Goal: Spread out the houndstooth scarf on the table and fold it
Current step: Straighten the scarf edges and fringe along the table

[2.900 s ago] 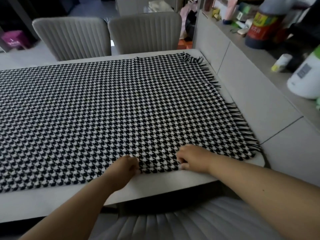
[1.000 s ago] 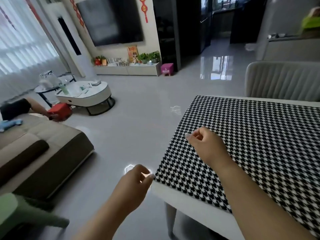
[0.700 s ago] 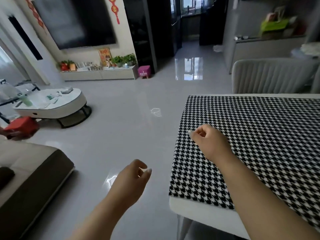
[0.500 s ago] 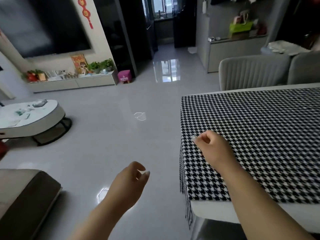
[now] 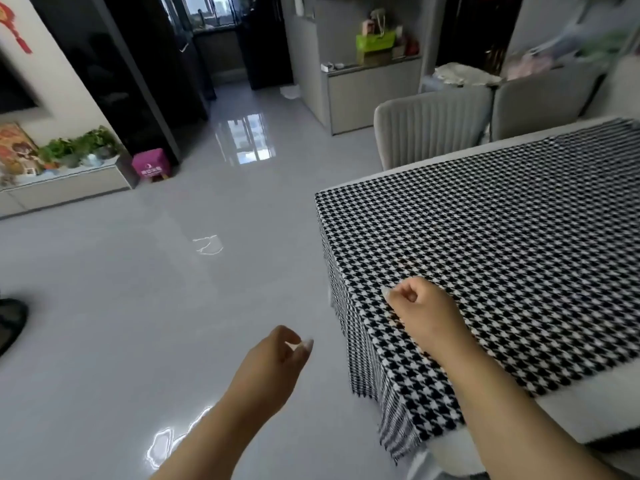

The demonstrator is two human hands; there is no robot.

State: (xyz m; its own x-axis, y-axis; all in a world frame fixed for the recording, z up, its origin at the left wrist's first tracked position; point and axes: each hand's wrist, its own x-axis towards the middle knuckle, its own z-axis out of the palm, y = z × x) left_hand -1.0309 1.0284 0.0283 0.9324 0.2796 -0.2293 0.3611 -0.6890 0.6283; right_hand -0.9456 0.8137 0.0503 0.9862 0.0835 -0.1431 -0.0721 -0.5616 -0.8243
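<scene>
The black-and-white houndstooth scarf (image 5: 502,244) lies flat over the white table (image 5: 595,407), and its left end hangs down over the table's left end. My right hand (image 5: 422,306) is over the scarf near that left edge, fingers curled into a fist, with no cloth visibly lifted in it. My left hand (image 5: 273,362) hovers off the table over the floor, to the left of the hanging end. Its fingers are loosely curled and hold nothing.
Two grey ribbed chairs (image 5: 433,123) (image 5: 543,98) stand along the table's far side. Shiny grey floor spreads out to the left. A pink stool (image 5: 152,166) and a low cabinet with plants (image 5: 62,181) stand by the far wall.
Both hands have left the scarf's near hem at the right end. The view has swung to the table's left end, where the scarf's overhang now shows. Hand poses have barely changed over the last second.
</scene>
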